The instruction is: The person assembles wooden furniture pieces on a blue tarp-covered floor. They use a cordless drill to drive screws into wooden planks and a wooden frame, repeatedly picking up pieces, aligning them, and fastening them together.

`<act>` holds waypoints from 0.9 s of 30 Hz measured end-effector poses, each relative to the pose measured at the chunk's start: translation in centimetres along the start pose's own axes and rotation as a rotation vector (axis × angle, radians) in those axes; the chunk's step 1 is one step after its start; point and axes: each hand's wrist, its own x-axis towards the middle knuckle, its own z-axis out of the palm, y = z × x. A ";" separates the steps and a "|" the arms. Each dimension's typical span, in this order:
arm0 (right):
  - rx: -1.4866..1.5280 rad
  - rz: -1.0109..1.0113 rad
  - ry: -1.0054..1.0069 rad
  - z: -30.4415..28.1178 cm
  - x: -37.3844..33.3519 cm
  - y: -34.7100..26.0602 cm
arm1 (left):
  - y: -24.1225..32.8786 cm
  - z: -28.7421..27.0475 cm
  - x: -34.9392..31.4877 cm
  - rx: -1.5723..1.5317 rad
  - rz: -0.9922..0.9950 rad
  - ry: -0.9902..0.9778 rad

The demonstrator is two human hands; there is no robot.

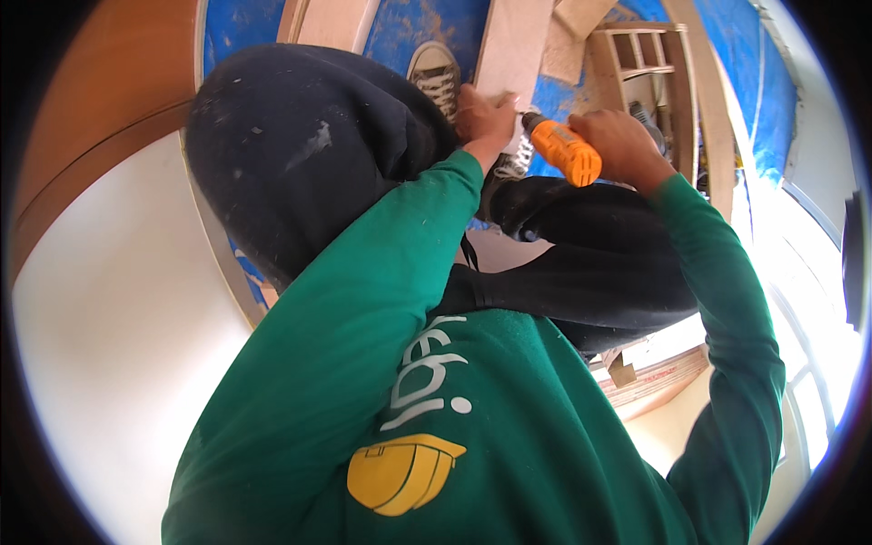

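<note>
My right hand (619, 145) is closed round the grip of an orange cordless drill (565, 151). The drill's dark chuck points left toward a pale wooden board (514, 47), which stretches away from me. My left hand (485, 118) rests at the near part of this board, just left of the chuck. Its fingers are drawn together close to the bit's tip. What they pinch, if anything, is too small to make out. My shoes, one of them a laced sneaker (436, 80), stand on either side of the board.
Blue sheeting (413, 38) covers the floor, with dust on it. A wooden open-framed box (683, 82) with tools inside stands to the right. Another board (331, 23) lies at the far left, and wood offcuts (581, 14) lie beyond. A white panel (127, 300) rises at the left.
</note>
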 end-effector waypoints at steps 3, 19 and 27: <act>0.032 0.046 0.055 -2.0 -1.2 -0.9 | 0.0 0.0 0.7 -0.007 0.007 -0.007; 0.743 1.203 1.382 19.7 -39.8 -14.2 | -1.7 1.2 7.5 -0.146 0.016 -0.064; 0.885 1.551 1.010 37.3 -34.1 -26.9 | -3.1 -1.2 9.5 -0.551 -0.069 -0.472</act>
